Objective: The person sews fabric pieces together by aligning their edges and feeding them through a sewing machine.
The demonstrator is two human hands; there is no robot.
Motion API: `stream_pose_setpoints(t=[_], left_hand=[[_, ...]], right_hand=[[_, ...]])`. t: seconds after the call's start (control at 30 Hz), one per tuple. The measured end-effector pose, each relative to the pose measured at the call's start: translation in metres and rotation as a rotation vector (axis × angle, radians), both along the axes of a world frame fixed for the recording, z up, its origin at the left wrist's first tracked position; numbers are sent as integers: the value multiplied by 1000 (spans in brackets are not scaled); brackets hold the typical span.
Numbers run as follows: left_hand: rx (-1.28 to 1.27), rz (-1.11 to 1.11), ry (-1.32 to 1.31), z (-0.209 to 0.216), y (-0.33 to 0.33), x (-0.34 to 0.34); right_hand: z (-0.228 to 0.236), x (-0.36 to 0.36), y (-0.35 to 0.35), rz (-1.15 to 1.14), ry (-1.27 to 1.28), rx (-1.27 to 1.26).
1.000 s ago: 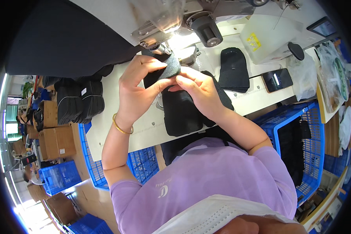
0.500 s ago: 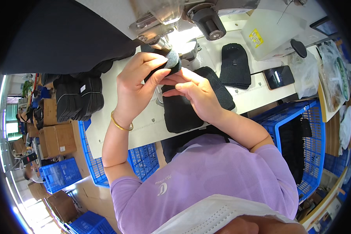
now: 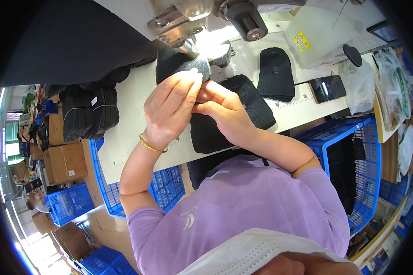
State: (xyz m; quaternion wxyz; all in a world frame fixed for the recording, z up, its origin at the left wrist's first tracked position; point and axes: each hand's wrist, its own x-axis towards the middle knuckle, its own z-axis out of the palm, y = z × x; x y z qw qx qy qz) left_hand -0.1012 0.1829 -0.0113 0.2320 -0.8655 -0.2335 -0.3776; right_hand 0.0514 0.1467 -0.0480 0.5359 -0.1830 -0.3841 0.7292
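Note:
A dark knitted fabric piece (image 3: 169, 64) lies under the lit head of a sewing machine (image 3: 181, 33). Its right end looks greyish in the bright lamp light. My left hand (image 3: 170, 103) is closed in a pinch on the near edge of this piece, fingers pointing up toward the machine. Right beside it, my right hand (image 3: 229, 110) pinches the same edge, thumb against the curled fingers. The two sets of fingertips almost meet, and the exact grip is partly hidden. Under and behind my right hand lie black fabric pieces (image 3: 211, 133), flat on the white table (image 3: 137, 146).
A stack of black pieces (image 3: 276, 75) and a phone (image 3: 328, 89) lie to the right. Bundled black pieces (image 3: 89, 112) sit at the table's left edge. Blue crates (image 3: 326, 142) flank me. A large black cloth (image 3: 73, 41) covers the upper left.
My left hand has turned and come nearer to the right one, its fingers now together over the edge. More of the dark piece shows left of the machine. My right fingers have closed in.

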Motion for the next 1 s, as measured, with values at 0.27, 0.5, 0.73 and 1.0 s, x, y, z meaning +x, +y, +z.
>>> stream_pose_setpoints(t=[0.27,0.5,0.73,1.0], left_hand=[[56,15,41,2,6,-2],[69,22,51,5,15,-2],[104,41,70,7,23,-2],[108,31,19,7,31,4]], right_hand=[[2,-6,7,-1,-20,25],[-9,-15,20,-41,-17,29],[3,-20,24,-86,99,-30],[0,-15,26,-65,80,-4]])
